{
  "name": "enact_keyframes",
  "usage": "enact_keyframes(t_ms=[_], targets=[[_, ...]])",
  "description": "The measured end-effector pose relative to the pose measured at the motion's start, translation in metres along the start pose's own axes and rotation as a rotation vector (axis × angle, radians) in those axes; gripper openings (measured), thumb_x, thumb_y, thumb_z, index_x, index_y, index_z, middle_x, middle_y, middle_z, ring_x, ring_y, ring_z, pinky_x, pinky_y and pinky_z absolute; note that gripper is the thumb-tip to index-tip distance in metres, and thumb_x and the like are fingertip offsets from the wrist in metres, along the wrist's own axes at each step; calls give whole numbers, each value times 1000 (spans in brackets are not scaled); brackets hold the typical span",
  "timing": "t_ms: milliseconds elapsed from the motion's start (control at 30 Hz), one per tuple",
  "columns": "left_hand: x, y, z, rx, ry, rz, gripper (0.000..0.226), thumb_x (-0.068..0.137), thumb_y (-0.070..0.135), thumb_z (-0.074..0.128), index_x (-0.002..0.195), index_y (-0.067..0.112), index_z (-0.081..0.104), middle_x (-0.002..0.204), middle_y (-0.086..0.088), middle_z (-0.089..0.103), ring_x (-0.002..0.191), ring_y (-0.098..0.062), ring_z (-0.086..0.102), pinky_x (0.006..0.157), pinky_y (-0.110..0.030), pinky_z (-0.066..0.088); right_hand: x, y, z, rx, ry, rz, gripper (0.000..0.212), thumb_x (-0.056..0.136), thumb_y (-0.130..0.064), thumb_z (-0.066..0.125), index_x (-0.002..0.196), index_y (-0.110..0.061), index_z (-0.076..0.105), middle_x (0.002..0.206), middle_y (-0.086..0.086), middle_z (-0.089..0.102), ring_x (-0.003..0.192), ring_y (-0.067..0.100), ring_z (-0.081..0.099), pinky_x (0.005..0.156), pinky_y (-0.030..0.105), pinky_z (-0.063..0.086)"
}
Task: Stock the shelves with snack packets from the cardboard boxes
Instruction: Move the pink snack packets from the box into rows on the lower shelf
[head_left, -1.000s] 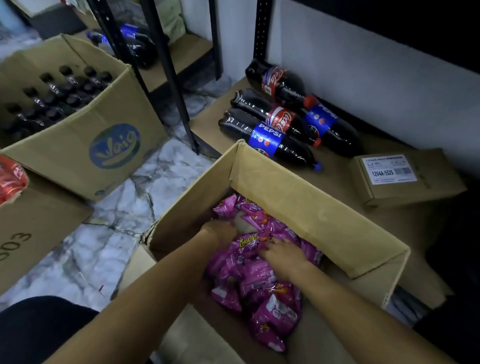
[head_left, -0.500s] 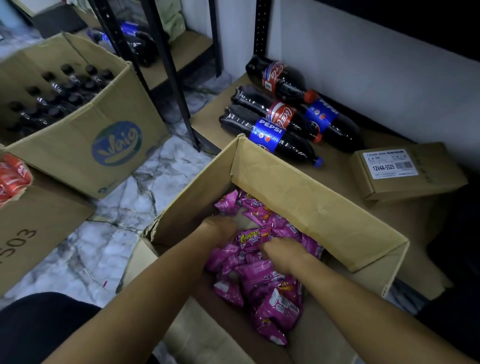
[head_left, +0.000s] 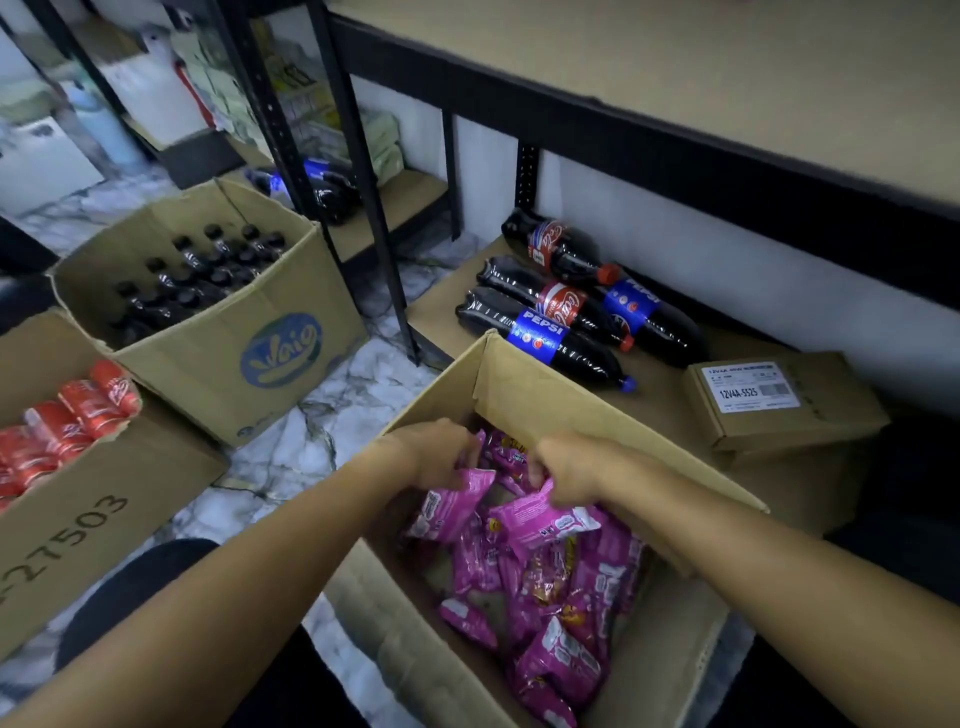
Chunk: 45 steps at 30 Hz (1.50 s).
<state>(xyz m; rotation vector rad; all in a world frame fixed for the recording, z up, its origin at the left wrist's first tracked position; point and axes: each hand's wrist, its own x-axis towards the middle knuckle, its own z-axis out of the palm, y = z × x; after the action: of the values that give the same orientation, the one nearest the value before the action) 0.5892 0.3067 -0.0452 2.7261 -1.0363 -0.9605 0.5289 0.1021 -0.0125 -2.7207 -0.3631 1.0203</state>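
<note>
Gathering step, by the look of it: both hands down in the open cardboard box (head_left: 545, 395), lifting pink snack packets (head_left: 540, 582) out of the heap. Left hand (head_left: 441, 454) curled round a packet hanging from its grip at the box's near-left side; right hand (head_left: 571, 470) likewise curled, pinching the top edge of another packet (head_left: 545, 519) just beside it. Most of the packets loose in the bottom of the box, none on any shelf yet. Next, most likely: raise both handfuls clear of the box flaps and carry them to a shelf, perhaps the bare upper shelf (head_left: 727, 93) above right. On the lower shelf (head_left: 441, 306), cola bottles (head_left: 550, 332) lying flat and a small labelled carton (head_left: 779, 400), so less room there. Firm hold needed, since such packets probably slip and sag.
</note>
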Motion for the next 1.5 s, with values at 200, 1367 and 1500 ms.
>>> enact_keyframes(t_ms=[200,1367,1500], targets=[[-38,8,-91,30,203,19,18,87,24,69,91,7,67,82,-3,62,75,-22,55,64,-25,32,-38,-29,-91,-76,129,-44,30,81,-8,73,110,-15,67,75,-8,53,62,8,50,48,24,35],[-43,104,-370,564,1121,42,23,100,37,51,113,20,62,108,-2,57,106,-23,56,71,-35,43,-164,60,-323,-304,1239,-103,27,75,-3,60,96,-21,63,98,-2,67,96,26,62,79,41,51],[-25,102,-358,516,1075,53,24,99,35,52,117,22,63,114,-1,56,110,-21,54,75,-33,44,-159,66,-309,-407,1128,-95,23,82,-10,56,101,-22,63,105,-2,65,101,23,59,84,38,48]])
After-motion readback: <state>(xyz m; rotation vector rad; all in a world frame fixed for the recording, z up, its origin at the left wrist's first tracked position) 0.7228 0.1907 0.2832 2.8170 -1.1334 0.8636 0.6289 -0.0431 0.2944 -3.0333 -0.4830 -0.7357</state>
